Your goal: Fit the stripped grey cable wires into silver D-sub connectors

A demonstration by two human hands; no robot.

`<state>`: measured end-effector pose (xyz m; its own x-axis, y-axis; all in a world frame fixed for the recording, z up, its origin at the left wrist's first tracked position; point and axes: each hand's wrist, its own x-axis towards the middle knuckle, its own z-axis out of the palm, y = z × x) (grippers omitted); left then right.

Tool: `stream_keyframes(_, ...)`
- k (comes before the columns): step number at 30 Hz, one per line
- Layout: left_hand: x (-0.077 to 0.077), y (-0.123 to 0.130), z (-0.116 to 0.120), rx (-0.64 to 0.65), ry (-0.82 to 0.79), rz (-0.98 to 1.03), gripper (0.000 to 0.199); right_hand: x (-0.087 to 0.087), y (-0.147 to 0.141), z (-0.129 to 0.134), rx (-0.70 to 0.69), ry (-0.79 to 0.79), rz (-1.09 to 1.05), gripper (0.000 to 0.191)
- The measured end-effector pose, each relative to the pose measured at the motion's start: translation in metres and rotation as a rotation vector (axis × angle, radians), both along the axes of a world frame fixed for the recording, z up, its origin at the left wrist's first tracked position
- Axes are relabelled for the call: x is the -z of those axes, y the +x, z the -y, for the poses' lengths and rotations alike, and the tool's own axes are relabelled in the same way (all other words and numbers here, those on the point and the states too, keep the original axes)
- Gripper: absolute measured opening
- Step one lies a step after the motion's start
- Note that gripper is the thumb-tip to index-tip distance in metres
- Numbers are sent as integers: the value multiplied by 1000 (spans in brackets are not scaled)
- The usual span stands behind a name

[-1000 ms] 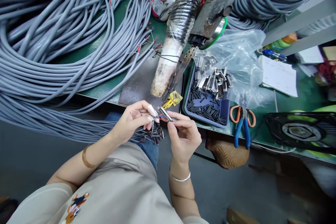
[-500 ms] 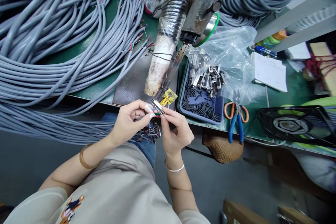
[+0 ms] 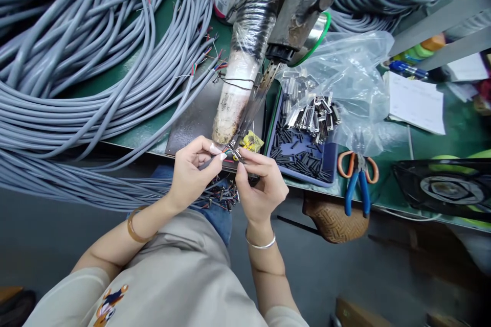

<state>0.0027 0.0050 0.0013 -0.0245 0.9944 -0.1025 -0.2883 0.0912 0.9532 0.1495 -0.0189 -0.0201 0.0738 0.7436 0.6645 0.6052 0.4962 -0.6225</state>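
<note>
At the bench edge, my left hand [image 3: 197, 171] is closed in a pinch around thin coloured wires [image 3: 228, 154], with white wrapping on a fingertip. Thumb and fingertips of my right hand [image 3: 263, 184] close on the end of a small metal multi-pin connector [image 3: 235, 154]. The wires meet the connector between both hands, directly under the tip of a mounted soldering iron [image 3: 256, 103]; whether the tip touches a pin is too small to tell. Behind the right fingers lies a yellow piece [image 3: 253, 140]. Wired connectors [image 3: 224, 195] hang below, near my lap.
Grey cables [image 3: 88, 97] cover the left side. A plastic-wrapped hose [image 3: 240, 87] stands beside the iron. Right of it, a blue tray [image 3: 330, 176] holds black tubing pieces and connectors under a plastic bag [image 3: 356, 76]. Pliers [image 3: 356, 189] and a fan [image 3: 445, 189] lie farther right.
My hands have brought the connector and wires slightly up, under the iron's tip, and the connector has turned. The view has shifted a little, moving the bench things on the right outward.
</note>
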Motion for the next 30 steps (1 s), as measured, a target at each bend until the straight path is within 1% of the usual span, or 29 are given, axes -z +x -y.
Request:
stream_keyframes(7, 2, 1, 1, -25, 19, -53, 19, -1, 0, -4, 8, 18, 3, 16)
stream_keyframes(13, -2, 3, 1, -45, 80, -97, 19, -6, 0, -3, 22, 53, 36, 21)
stream_keyframes(15, -2, 2, 1, -35, 70, -83, 20, -7, -1, -2, 26, 73, 58, 23)
stream_keyframes(20, 0, -2, 3, 32, -12, -13, 20, -4, -1, 1, 19, 130, 147, 25)
stream_keyframes(25, 1, -3, 4, 55, -33, 2, 21, -2, 0, 1, 30, 63, 63, 20)
stream_keyframes(30, -2, 0, 3, 20, -17, -36, 25, -5, -3, -3, 52, 41, 55, 18)
